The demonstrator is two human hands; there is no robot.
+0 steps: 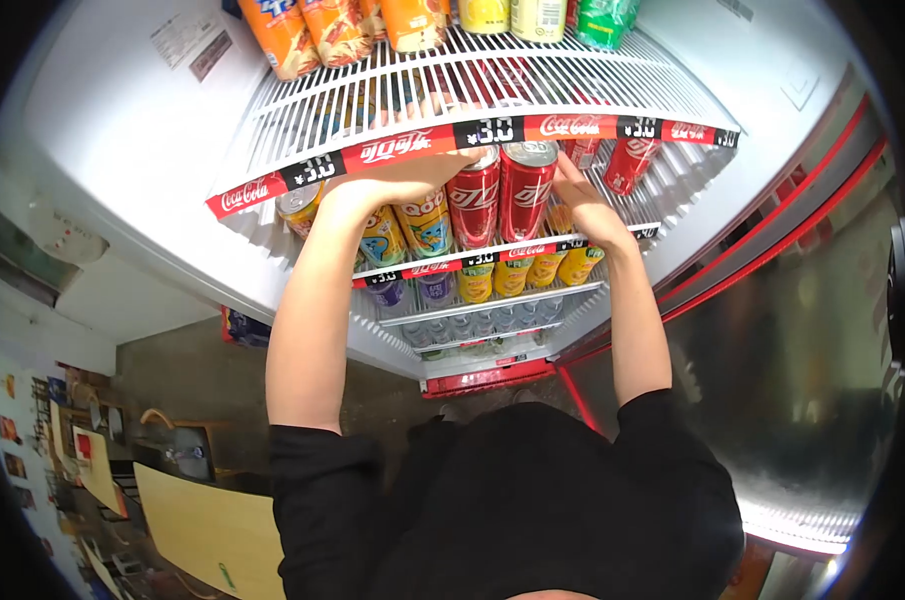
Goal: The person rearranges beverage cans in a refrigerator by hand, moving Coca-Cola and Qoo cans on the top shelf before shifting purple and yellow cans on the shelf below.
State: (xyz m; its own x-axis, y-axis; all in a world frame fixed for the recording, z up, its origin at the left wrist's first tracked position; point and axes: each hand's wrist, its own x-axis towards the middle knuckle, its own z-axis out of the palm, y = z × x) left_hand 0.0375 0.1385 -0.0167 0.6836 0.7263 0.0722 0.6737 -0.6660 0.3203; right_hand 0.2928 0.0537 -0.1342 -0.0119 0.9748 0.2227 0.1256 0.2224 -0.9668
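Note:
Both my arms reach into an open drinks fridge. My left hand lies just under the upper wire shelf, its fingers against the top of a red cola can. Beside it stands a second red cola can, and my right hand touches that can's right side with fingers spread. Both cans stand upright at the front of the middle shelf. Whether either hand grips a can is unclear.
Orange, yellow and green bottles stand on the top shelf. Colourful cans sit left of the cola cans, another red can farther right. Lower shelves hold yellow cans. The open glass door is on the right. A wooden table stands lower left.

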